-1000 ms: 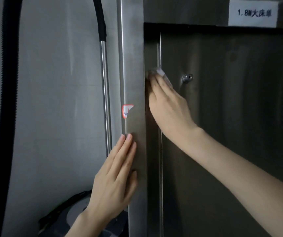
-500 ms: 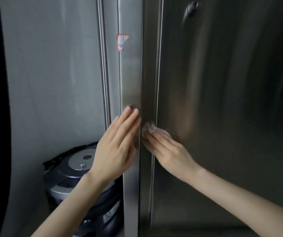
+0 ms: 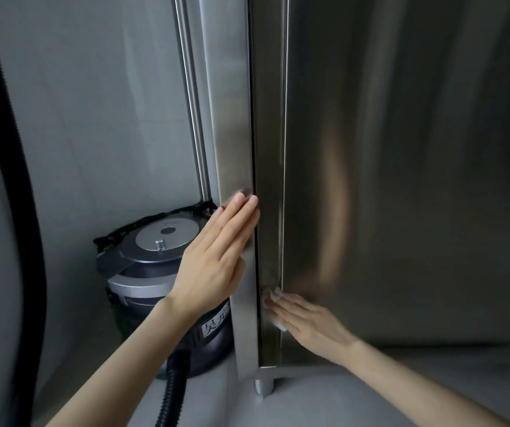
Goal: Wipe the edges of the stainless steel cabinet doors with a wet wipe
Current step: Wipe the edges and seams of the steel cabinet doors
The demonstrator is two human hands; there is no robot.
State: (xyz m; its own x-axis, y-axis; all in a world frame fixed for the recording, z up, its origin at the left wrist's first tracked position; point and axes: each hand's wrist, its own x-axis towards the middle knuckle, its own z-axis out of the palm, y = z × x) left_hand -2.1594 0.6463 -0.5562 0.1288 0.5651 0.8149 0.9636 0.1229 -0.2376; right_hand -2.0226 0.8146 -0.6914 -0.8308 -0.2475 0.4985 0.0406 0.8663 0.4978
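A stainless steel cabinet door (image 3: 401,180) fills the right of the view. Its left edge (image 3: 270,211) runs down beside the cabinet's corner post (image 3: 232,118). My right hand (image 3: 312,325) lies flat low on the door and presses a white wet wipe (image 3: 278,322) against that left edge, near the door's bottom. Only small bits of the wipe show under the fingers. My left hand (image 3: 216,257) rests flat with straight fingers on the corner post, higher up.
A round vacuum cleaner (image 3: 152,272) stands on the floor left of the cabinet, with a black hose (image 3: 16,211) and a metal tube (image 3: 192,103) against the grey wall. A short cabinet foot (image 3: 264,386) meets the grey floor.
My right hand slid the wipe down the door's left edge from near the top to near the bottom. The view tilted down with it. My left hand moved lower on the post.
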